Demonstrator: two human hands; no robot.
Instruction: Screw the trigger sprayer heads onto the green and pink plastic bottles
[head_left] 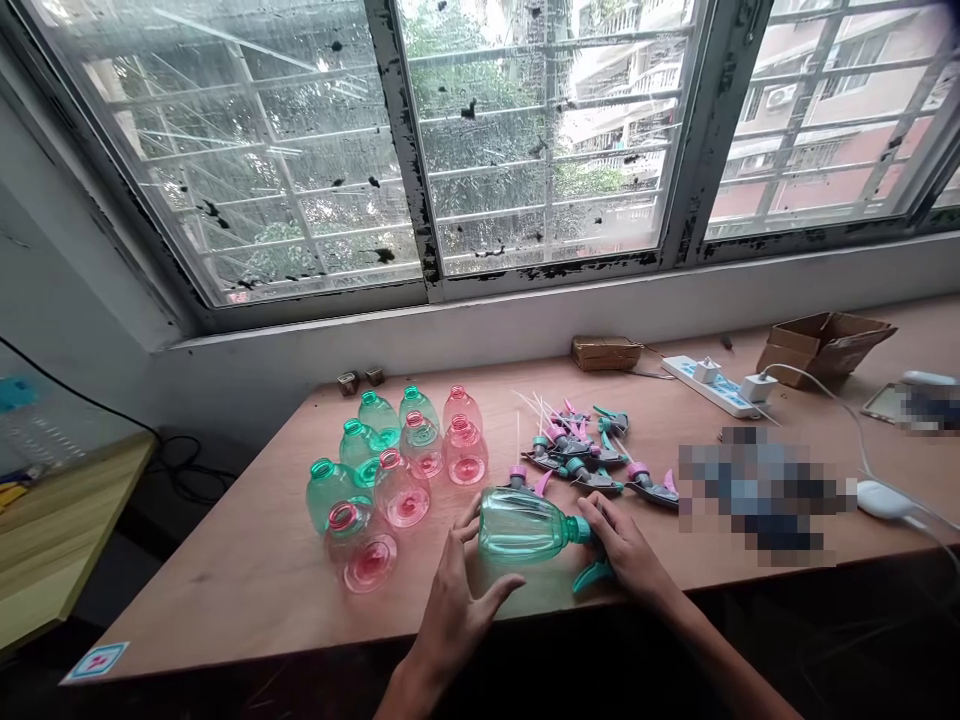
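Barred windows (547, 150) span the upper frame, above a wooden tabletop (225, 570) that fills the middle and lower frame. Left of centre stands a group of green and pink bottles (403, 490); right of centre lies a heap of spray heads (570, 450). At lower centre, a green bottle (521, 525) lies on its side between the hands, neck towards the right of the frame. The right hand (626, 545) grasps the spray head at its neck, with a teal trigger (592, 577) projecting below. The left hand (457, 600) curves its fingers by the base, thumb spread away; whether it grips cannot be told. The clear wall suggests a light, slightly springy, smooth plastic body, best steadied around its broad belly, with the collar (577, 529) pinched firmly. Clearance: the front edge passes just below the bottle; bare wood extends at lower left; standing bottles and the heap limit movement away from that edge.
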